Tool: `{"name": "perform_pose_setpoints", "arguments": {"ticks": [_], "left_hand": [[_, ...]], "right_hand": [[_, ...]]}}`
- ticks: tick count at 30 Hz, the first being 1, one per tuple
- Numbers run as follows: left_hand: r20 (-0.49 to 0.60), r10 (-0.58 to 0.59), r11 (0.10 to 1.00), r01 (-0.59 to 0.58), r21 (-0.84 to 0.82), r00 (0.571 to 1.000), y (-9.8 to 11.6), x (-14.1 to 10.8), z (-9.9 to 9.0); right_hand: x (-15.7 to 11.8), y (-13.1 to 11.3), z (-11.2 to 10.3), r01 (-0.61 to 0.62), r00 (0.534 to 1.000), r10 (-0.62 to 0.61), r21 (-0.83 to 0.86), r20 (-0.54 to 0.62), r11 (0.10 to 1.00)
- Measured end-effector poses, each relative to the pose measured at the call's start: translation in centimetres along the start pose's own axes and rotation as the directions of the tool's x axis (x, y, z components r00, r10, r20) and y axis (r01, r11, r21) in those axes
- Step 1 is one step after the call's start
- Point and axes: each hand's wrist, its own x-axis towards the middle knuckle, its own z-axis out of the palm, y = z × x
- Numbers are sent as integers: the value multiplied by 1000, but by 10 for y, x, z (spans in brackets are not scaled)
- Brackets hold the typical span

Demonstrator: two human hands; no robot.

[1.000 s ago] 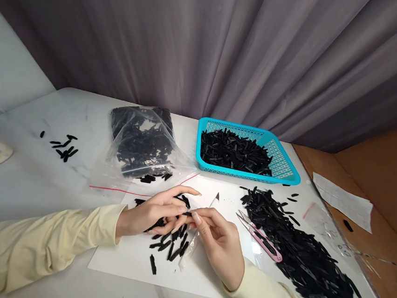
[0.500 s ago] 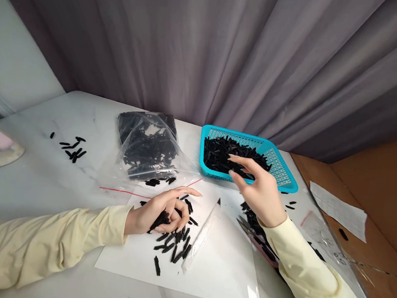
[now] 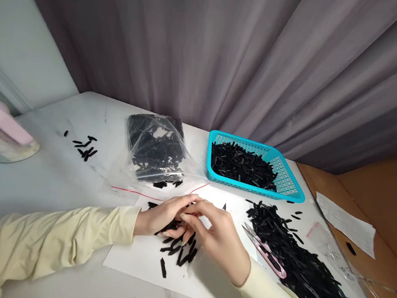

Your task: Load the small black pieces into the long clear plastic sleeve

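Observation:
Cupped over the white sheet (image 3: 138, 266), my left hand (image 3: 169, 215) is curled around black pieces, which are partly hidden by the fingers. My right hand (image 3: 216, 232) meets it, thumb and fingertips pinched together at the left palm; whatever is between them is too hidden to make out. Loose black strips (image 3: 178, 252) lie on the sheet just below my hands. Behind them, a clear zip bag (image 3: 159, 152) full of black pieces lies on the table. The turquoise basket (image 3: 256, 190) at the back holds many black strips.
Pink-handled scissors (image 3: 267, 256) lie against a large heap of black strips (image 3: 299, 266) on the right. A few pieces (image 3: 86, 151) are scattered at the left, near a pink-handled object (image 3: 6, 126). White paper (image 3: 348, 222) lies at the right edge, and a grey curtain (image 3: 194, 50) hangs behind.
My right hand has moved from above the basket down and left to my left hand, its fingers closing together. The view has shifted slightly, and the scissors and right-hand heap show more fully.

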Motion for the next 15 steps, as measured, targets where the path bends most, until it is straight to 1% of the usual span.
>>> {"name": "perform_pose_setpoints", "arguments": {"ticks": [1, 2, 3, 4, 6, 8, 10, 11, 13, 15], "left_hand": [[5, 5, 999, -5, 35, 1000, 0, 0, 0], [-3, 8, 998, -8, 64, 1000, -1, 1, 1], [-22, 12, 997, -10, 83, 1000, -1, 1, 2], [-46, 17, 996, -13, 92, 999, -2, 0, 3], [-96, 33, 995, -23, 98, 995, -4, 0, 6], [-137, 58, 993, -44, 108, 989, -7, 0, 7], [-151, 78, 989, -58, 133, 985, -9, 0, 7], [-160, 89, 987, -65, 147, 983, -10, 0, 6], [-181, 97, 985, -69, 158, 979, -10, 1, 6], [-208, 87, 988, -57, 144, 974, -9, 1, 7]], "right_hand": [[-1, -1, -6, -118, 993, 117, 121, 14, 986], [-3, -1, -11, -229, 973, 227, 241, 36, 943], [-6, -1, -16, -320, 946, 319, 352, 62, 880], [-9, 0, -20, -385, 917, 390, 448, 85, 807], [-15, 3, -26, -472, 859, 492, 592, 141, 653], [-20, 9, -30, -518, 816, 539, 677, 208, 523], [-23, 15, -31, -536, 793, 549, 731, 265, 422], [-24, 19, -31, -537, 790, 544, 748, 283, 390], [-25, 25, -29, -528, 795, 530, 767, 296, 365], [-27, 28, -26, -507, 815, 509, 766, 277, 394]]}}
